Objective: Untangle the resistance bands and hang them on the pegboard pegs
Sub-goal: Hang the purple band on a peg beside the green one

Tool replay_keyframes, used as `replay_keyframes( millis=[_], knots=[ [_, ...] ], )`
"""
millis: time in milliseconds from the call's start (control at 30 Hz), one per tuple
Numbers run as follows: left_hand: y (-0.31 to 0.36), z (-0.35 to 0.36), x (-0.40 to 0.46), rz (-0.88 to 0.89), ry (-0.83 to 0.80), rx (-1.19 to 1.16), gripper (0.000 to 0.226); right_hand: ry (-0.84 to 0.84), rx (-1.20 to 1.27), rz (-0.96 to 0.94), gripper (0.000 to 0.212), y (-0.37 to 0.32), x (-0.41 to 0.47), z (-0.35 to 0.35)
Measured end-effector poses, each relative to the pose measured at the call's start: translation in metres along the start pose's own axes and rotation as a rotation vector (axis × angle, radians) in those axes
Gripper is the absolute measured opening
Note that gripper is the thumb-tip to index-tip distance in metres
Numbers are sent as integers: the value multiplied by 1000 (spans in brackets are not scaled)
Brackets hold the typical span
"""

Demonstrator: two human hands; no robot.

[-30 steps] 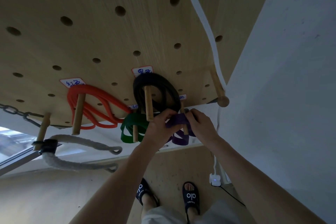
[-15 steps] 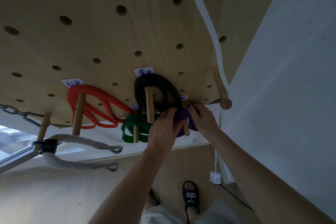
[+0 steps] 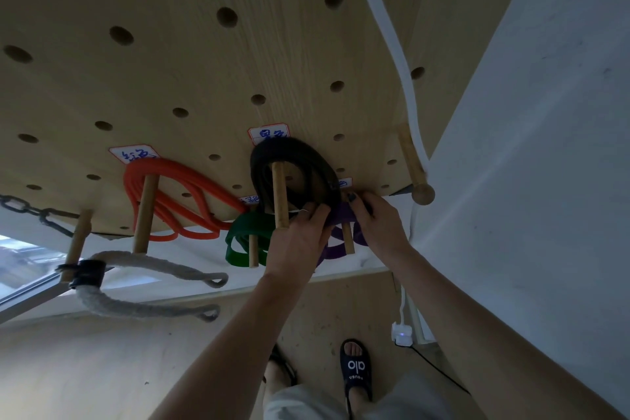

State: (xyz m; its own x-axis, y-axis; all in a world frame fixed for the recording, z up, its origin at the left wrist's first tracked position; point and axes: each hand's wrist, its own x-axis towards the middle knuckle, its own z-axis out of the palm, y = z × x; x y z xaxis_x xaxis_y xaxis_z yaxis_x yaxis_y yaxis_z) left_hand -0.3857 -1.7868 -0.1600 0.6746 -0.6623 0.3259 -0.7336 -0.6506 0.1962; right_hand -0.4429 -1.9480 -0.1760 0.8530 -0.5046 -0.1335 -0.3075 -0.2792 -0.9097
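Note:
A purple band (image 3: 341, 242) hangs looped on a short wooden peg (image 3: 348, 242) at the lower right of the wooden pegboard (image 3: 204, 61). My left hand (image 3: 300, 242) grips the band's left side. My right hand (image 3: 378, 228) pinches its upper right part close to the board. A black band (image 3: 293, 160) hangs on the peg (image 3: 279, 198) just above. To the left a green band (image 3: 242, 239) and a red band (image 3: 177, 194) hang on pegs of their own.
A grey rope (image 3: 143, 283) and a black chain (image 3: 27, 210) hang from pegs at the lower left. A white cord (image 3: 388, 31) runs down past a knobbed peg (image 3: 414, 170) to a plug (image 3: 402, 334) on the floor. A white wall (image 3: 528, 147) stands close on the right.
Both hands have pushed the purple band further onto its peg, toward the board. My left hand now covers more of the band.

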Motion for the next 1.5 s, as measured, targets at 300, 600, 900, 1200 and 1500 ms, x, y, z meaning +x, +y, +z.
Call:
replay_keyframes(
  millis=[300, 600, 900, 1200, 1500],
  knots=[
    [-15, -2, -21, -20, -200, 79, 24, 180, -349, -184, 39, 10, -7, 9],
    [-11, 8, -32, 68, -246, 267, 21, 362, -41, -93, 21, 7, -78, 25],
    [-4, 8, -18, -84, -437, 337, 25, 150, -103, -100, 27, 26, -88, 43],
    [4, 11, -13, -24, -546, 441, 33, -57, -127, -58, 44, 50, -50, 49],
    [13, 11, 3, -109, -675, 501, 17, -47, -47, -35, 24, 46, -39, 52]
  ],
)
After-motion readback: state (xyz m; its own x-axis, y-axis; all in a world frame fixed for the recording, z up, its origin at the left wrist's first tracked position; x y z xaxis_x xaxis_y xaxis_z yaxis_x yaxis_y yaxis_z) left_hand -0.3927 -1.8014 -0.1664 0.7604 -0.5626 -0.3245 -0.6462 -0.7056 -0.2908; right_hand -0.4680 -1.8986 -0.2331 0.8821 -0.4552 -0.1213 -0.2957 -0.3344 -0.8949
